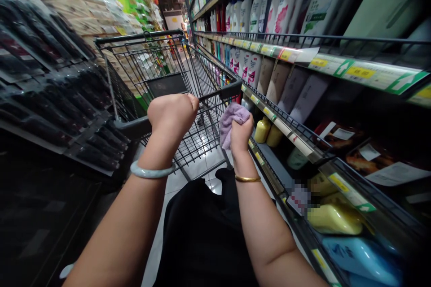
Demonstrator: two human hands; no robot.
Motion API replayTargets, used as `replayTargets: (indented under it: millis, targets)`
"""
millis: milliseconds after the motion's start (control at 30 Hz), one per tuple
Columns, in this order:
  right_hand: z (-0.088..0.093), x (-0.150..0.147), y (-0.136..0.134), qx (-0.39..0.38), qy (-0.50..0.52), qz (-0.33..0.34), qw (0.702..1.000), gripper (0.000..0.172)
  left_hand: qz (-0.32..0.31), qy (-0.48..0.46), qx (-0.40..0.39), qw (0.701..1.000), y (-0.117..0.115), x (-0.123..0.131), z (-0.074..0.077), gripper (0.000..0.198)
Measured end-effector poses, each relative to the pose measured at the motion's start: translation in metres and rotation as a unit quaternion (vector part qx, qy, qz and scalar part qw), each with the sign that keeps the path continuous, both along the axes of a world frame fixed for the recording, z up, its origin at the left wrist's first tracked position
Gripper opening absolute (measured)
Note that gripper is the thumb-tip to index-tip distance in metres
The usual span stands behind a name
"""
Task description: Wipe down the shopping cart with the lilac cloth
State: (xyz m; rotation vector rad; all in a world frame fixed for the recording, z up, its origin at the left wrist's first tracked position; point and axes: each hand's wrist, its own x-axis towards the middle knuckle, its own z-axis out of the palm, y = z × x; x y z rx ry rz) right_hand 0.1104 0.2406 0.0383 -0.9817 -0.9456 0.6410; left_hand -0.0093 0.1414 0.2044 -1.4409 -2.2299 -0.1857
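Observation:
My left hand (pixel 173 114) is wrapped round the dark handle (pixel 133 128) of a wire shopping cart (pixel 161 60), its fingers curled over the bar. The cart's basket looks bare through the mesh. To the right, my right hand (pixel 241 132) is closed on a crumpled purple cloth (pixel 232 121), held beside the right end of the handle and close to the shelf edge. A pale bangle (pixel 151 171) circles my left wrist, and a gold bangle (pixel 247 179) my right.
Shelves of shampoo bottles (pixel 286 0) run along the right, their price rail (pixel 336 65) jutting into the aisle. Lower down lie yellow (pixel 336 219) and blue bottles (pixel 360 253). Racks of dark packaged goods (pixel 60 107) line the left. Tiled floor (pixel 202 143) shows beneath the cart.

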Motion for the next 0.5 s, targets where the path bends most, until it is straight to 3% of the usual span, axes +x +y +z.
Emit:
replayTargets:
  millis: [100, 267, 333, 500]
  targets:
    - [0.005, -0.007, -0.01, -0.028, -0.012, 0.006, 1.0, 0.035, -0.002, 0.002, 0.002, 1.0, 0.0, 0.002, 0.0, 0.071]
    - [0.016, -0.037, -0.043, 0.072, -0.069, 0.051, 0.994, 0.026, 0.002, 0.019, 0.003, 1.0, -0.002, 0.003, -0.001, 0.074]
    - [0.012, -0.032, -0.036, 0.065, -0.046, 0.055, 0.995, 0.028, 0.001, 0.015, 0.001, 1.0, -0.002, 0.003, -0.001, 0.073]
    - [-0.008, 0.0, 0.004, -0.043, 0.069, 0.034, 0.996, 0.039, -0.009, 0.011, 0.001, 1.0, -0.002, 0.001, 0.0, 0.072]
